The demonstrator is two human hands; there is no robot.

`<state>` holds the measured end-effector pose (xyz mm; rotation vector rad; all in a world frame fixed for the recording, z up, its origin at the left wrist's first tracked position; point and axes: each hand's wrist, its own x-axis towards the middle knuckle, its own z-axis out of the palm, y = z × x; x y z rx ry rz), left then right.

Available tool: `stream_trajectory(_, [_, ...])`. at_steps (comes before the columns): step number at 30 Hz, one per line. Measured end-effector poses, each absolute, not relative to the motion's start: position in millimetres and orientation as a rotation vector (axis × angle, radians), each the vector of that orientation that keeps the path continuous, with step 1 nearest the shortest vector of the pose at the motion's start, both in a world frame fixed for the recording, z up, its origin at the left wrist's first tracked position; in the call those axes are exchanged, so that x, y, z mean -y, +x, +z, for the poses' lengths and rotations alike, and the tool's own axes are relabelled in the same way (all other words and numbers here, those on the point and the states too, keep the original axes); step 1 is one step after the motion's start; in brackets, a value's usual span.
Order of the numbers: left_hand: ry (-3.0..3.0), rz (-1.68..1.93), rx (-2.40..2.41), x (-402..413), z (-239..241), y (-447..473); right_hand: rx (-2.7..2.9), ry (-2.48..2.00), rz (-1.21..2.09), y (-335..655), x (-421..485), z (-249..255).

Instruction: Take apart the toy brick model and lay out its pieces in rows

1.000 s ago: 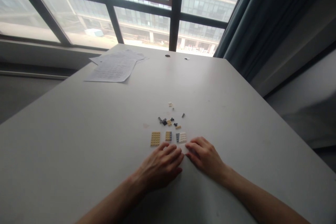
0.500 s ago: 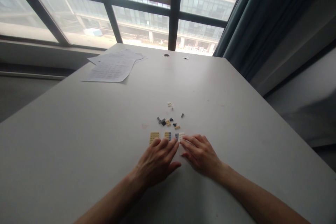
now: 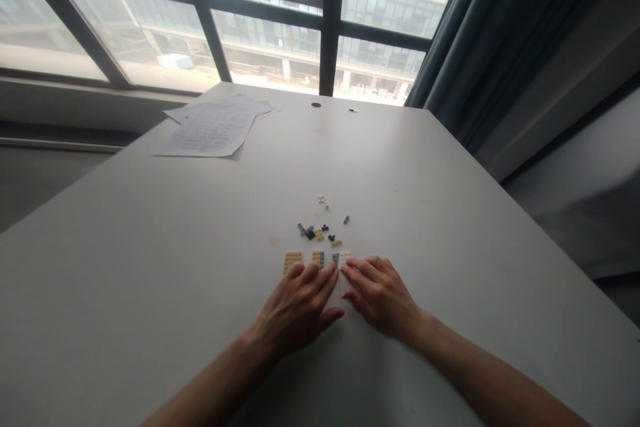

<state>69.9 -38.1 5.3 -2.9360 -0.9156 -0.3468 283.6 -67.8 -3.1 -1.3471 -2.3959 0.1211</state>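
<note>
My left hand (image 3: 303,300) lies palm down with its fingers stretched forward and its thumb apart. It covers the near part of a tan studded building-block plate (image 3: 293,258) and of a tan and grey one (image 3: 317,258). Its index fingertip reaches a grey plate (image 3: 335,258) that sits against a white plate (image 3: 345,257). On the right side of the white plate, my right hand (image 3: 381,295) has its fingertips, with its thumb at the near end, gripping it. The undersides of both hands are hidden.
Several loose grey, black and tan bricks (image 3: 311,233) lie beyond the plates, with small white pieces (image 3: 322,199) farther off and a grey piece (image 3: 347,219) to the right. Paper sheets (image 3: 210,130) lie at the far left of the white table (image 3: 425,227).
The hands keep nearly the same pose over the plates. The whole view has shifted very slightly; the loose bricks stay put on the table.
</note>
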Motion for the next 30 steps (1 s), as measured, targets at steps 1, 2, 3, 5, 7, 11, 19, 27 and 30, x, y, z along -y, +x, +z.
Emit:
stream_trajectory(1, [-2.935,-0.347,0.918,38,5,70,2.395,-1.345,0.123,284,68,-3])
stream_trajectory(2, [-2.935,-0.347,0.920,38,5,70,2.396,-1.342,0.125,284,68,-3])
stream_trajectory(3, [-2.934,-0.347,0.922,38,5,70,2.397,-1.342,0.125,284,68,-3])
stream_trajectory(5, [-2.934,-0.347,0.921,38,5,70,2.400,-1.350,0.128,283,68,-3])
stream_trajectory(7, [-2.929,-0.356,0.915,38,5,71,2.399,-1.356,0.128,283,68,-2])
stream_trajectory(11, [-2.908,-0.386,0.898,38,4,70,2.376,-1.338,0.131,283,68,-2])
stream_trajectory(19, [-2.899,-0.583,0.710,42,7,67,2.209,-1.235,0.118,294,75,0])
stream_trajectory(27, [-3.006,-0.511,0.593,46,0,71,2.338,-1.158,0.121,293,80,-4])
stream_trajectory(30, [-3.016,-0.499,0.601,45,-1,71,2.341,-1.163,0.129,293,79,-4])
